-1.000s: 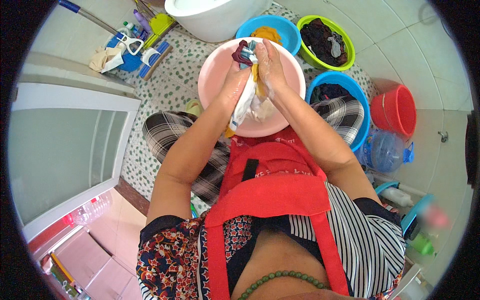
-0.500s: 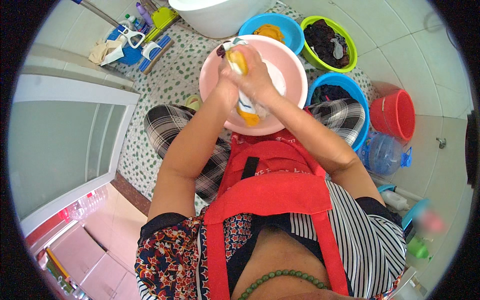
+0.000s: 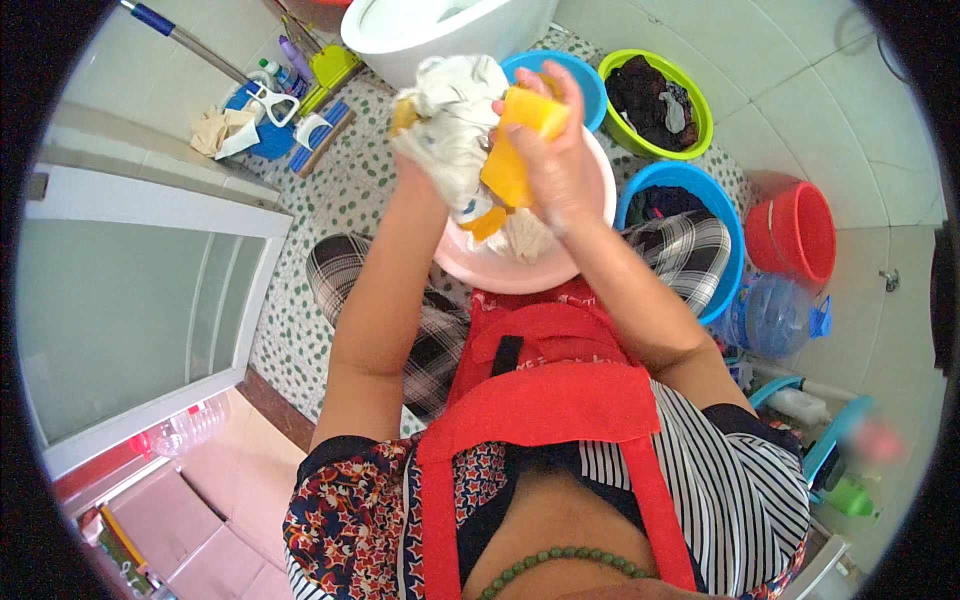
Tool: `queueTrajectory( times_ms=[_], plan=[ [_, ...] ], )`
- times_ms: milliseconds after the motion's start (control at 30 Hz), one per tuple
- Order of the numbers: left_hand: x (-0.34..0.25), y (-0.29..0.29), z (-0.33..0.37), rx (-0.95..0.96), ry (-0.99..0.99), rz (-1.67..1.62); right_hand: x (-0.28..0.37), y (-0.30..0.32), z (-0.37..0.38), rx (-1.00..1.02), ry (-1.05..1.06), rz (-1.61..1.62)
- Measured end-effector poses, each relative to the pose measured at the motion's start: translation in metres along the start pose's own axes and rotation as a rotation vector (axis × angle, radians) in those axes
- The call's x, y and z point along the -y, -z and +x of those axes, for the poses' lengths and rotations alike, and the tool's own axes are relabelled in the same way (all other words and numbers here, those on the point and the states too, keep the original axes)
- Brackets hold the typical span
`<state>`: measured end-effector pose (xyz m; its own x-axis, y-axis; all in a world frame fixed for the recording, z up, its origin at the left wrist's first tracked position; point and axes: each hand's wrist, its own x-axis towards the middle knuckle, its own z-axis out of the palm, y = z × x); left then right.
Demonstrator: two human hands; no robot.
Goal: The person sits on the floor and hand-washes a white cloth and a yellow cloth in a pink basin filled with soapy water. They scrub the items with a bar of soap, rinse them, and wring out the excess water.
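Observation:
My left hand point(image 3: 416, 172) is mostly hidden under a bunched white cloth with yellow parts point(image 3: 452, 120), which it holds up over the pink basin point(image 3: 500, 276). In my right hand point(image 3: 556, 165) is a yellow bar of soap point(image 3: 522, 140), with the fingers curled around its far side and the thumb lying across it. The soap is beside the cloth; I cannot tell whether they touch. Below them, pale wet fabric point(image 3: 527, 238) lies in the basin. The basin sits between my knees, just beyond my red apron point(image 3: 535, 400).
Beyond the basin are a blue basin point(image 3: 590, 85) and a green basin point(image 3: 690, 145) of dark clothes. At right stand another blue basin point(image 3: 732, 235), a red bucket point(image 3: 795, 235) and a large plastic bottle point(image 3: 775, 318). A white toilet point(image 3: 420, 40) and a glass door point(image 3: 130, 300) flank the space.
My hands were together over the cloth inside the basin. Now they have risen and parted, the cloth lifted up on the left and the soap on the right.

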<state>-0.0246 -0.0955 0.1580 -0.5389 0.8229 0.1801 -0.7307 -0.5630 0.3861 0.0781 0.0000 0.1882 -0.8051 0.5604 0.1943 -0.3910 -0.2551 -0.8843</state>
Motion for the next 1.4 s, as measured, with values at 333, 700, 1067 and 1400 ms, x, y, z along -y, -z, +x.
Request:
queueTrajectory(
  times_ms=[333, 700, 1067, 1400],
  plan=[
    [0.048, 0.029, -0.003, -0.056, -0.388, 1.298, -0.024, 0.034, 0.053, 0.325, 0.383, -1.171],
    [0.038, 0.023, 0.0, -0.016, -0.46, 1.654, -0.033, -0.005, -0.021, 0.352, 0.682, -1.251],
    [0.041, 0.033, 0.0, 0.033, -0.215, 1.558, -0.048, 0.023, 0.041, 0.12, 0.484, -1.228],
    [0.032, 0.035, 0.002, 0.043, -0.375, 2.51, -0.048, -0.019, -0.064, 0.271, 0.699, -1.192]
  ],
)
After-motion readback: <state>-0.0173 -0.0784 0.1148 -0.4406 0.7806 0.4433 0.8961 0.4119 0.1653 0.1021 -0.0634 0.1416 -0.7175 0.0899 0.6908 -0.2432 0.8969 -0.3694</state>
